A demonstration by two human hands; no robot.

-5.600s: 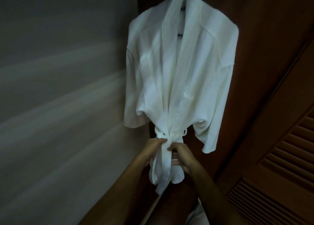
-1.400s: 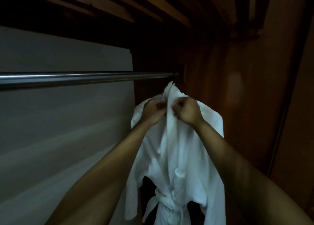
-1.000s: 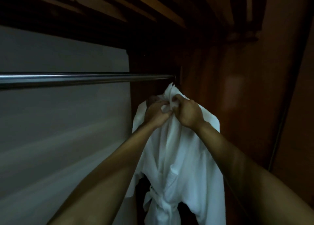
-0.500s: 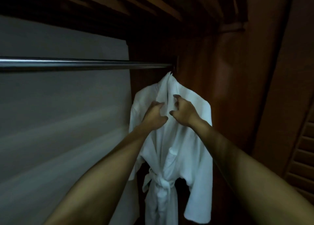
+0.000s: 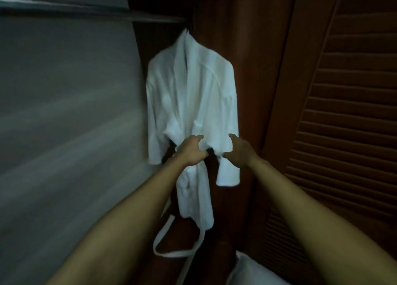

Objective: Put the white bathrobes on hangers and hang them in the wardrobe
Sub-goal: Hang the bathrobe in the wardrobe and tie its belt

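both hands have dropped from the collar, where they were pinching the lapels a moment ago, down to waist height on the white waffle-weave bathrobe (image 5: 193, 104), and the view has tipped downward with them. that robe hangs at the far right end of the dull metal wardrobe rail (image 5: 90, 11), close against the reddish-brown wooden side wall (image 5: 253, 48); its hanger is hidden under the fabric. right of the robe stands a louvred wooden door (image 5: 348, 117). below the robe, a loose white cloth belt (image 5: 171, 239) trails in a loop toward the floor. the left hand (image 5: 191, 152) is in front of the robe's waist tie, fingers loosely curled and holding nothing that i can make out. the right hand (image 5: 238, 153) hovers just right of the tie with fingers spread and relaxed. by my reading, this robe is hung and the collar is settled; tidying the waist and belt seems next. pale cloth at the bottom edge may be another robe.
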